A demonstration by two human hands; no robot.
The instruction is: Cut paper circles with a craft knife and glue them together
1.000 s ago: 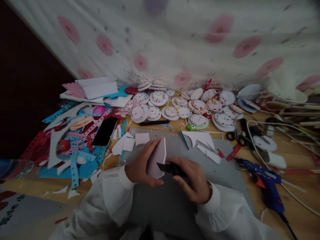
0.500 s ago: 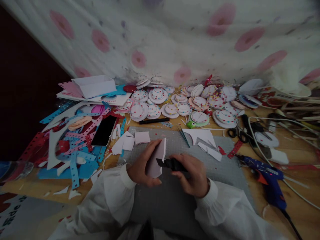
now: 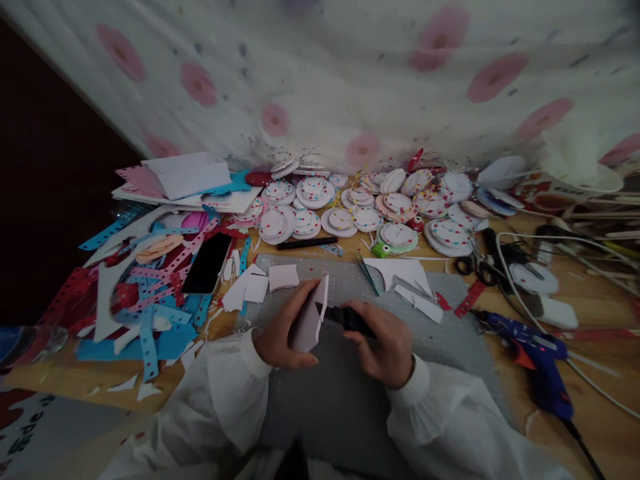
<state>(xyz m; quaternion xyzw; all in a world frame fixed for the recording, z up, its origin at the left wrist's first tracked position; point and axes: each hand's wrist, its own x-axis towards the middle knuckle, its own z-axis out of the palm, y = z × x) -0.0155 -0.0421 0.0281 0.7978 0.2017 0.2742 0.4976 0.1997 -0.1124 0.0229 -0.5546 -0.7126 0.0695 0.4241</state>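
Note:
My left hand (image 3: 284, 333) grips a pale foam board piece (image 3: 309, 321) by its left side, tilted up with its thin white edge facing right. In my right hand (image 3: 385, 340) is a black craft knife (image 3: 350, 319), its dark blade pointing left at the board's edge. The blade tip overlaps the board; how deep it sits in the edge I cannot tell. Both hands are above the grey cutting mat (image 3: 330, 413). White offcuts (image 3: 256, 287) and a squarish pale piece (image 3: 283, 277) lie on the mat behind my left hand.
Bead-edged white discs (image 3: 315, 190) line the back. Coloured scraps (image 3: 150, 293) and a phone (image 3: 207, 263) are at left. Tweezers (image 3: 367, 275) and a cut white sheet (image 3: 400, 273) lie behind my right hand. Scissors (image 3: 485, 270) and a blue glue gun (image 3: 545, 367) with a cable are right.
The knife blade has shifted slightly up and right along the board's edge, and less of it crosses the board face. The board has tilted slightly in my left hand.

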